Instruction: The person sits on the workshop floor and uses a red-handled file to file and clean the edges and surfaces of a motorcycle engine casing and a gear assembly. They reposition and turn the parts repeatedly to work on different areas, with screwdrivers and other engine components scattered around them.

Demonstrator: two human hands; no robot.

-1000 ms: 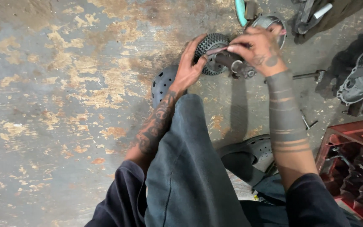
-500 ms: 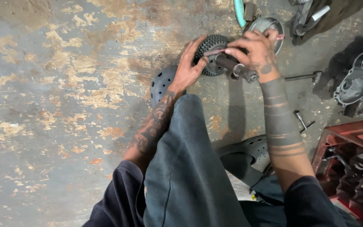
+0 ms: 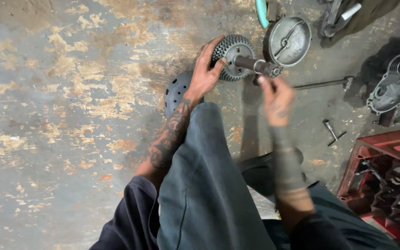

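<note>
Nearest: grey trouser knee (image 3: 209, 185), drawn up between both forearms. Red plastic crate (image 3: 385, 185) at lower right, on the concrete floor (image 3: 47, 115).

Just past the knee: dark perforated dome-shaped part (image 3: 174, 92) on the floor, partly hidden by the left wrist.

Right hand (image 3: 276, 99): blurred, fingers loosely spread and pointing up, nothing in grasp as far as can be made out; fingertips just below the shaft end, contact not resolvable.

Left hand (image 3: 204, 76): fingers wrapped around the rim of a toothed wheel (image 3: 234, 55), thumb against its face; firm hold.

Wheel held off the floor, tilted towards the camera, just beyond the knee. Dark, greasy, several rows of fine teeth round the edge, pale hub plate in the middle. Short shaft (image 3: 255, 65) projecting from the hub to the right, ending in a knurled or threaded tip.

Step in hand, as judged: steadying the wheel, working at the shaft end. Next move calls for a clean right-hand grip on that tip with the wheel kept from turning.

Farther: round metal cover (image 3: 288, 40) just behind the shaft tip; thin rod (image 3: 322, 84) and engine casing (image 3: 399, 85) at right.
</note>
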